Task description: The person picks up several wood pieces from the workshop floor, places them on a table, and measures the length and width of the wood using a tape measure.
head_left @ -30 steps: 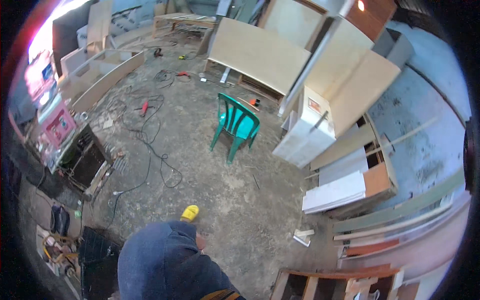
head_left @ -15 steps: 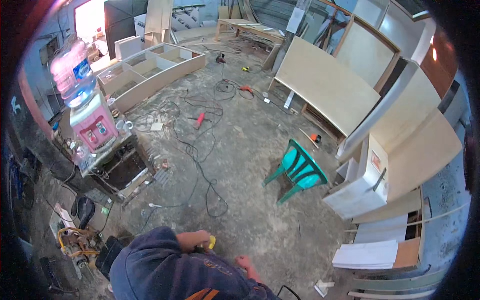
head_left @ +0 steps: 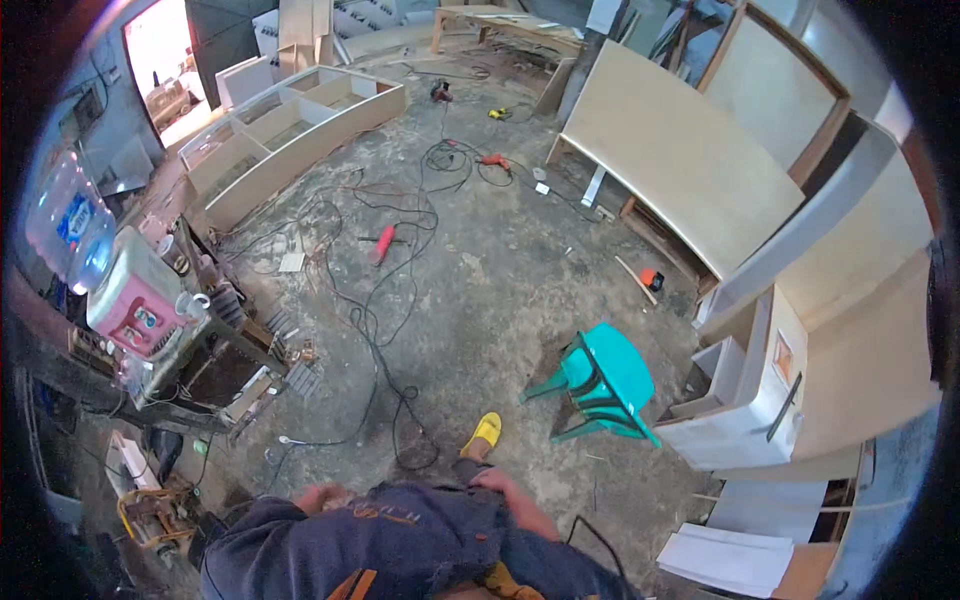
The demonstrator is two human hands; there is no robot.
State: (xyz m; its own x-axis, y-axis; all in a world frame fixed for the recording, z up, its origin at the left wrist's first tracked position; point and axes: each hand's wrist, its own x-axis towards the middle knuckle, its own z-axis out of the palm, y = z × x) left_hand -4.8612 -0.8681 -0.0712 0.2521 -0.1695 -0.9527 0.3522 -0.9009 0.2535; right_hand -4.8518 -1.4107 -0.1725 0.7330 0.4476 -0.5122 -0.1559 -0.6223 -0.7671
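Both of my hands are close to my dark sweatshirt (head_left: 400, 535) at the lower edge. My left hand (head_left: 322, 497) is at the left side of the body; its fingers are too small and partly hidden to read. My right hand (head_left: 495, 482) lies against the garment's front edge, with its fingertips hidden there. No tool shows in either hand. Just ahead of the right hand, a foot in a yellow slipper (head_left: 487, 430) stands on the concrete floor. A green plastic chair (head_left: 610, 375) stands ahead and to the right, apart from both hands.
Cables (head_left: 375, 345) trail across the floor near a red power tool (head_left: 382, 245). A pink water dispenser (head_left: 140, 315) stands on the left, above a yellow-framed machine (head_left: 155, 515). Wooden panels (head_left: 680, 160) and a white cabinet (head_left: 740, 420) line the right. A shelf frame (head_left: 300, 150) lies far left.
The view has shifted. My left hand has moved left, away from the body's middle, and my right hand has come up to the sweatshirt's edge. The yellow-slippered foot now shows further forward.
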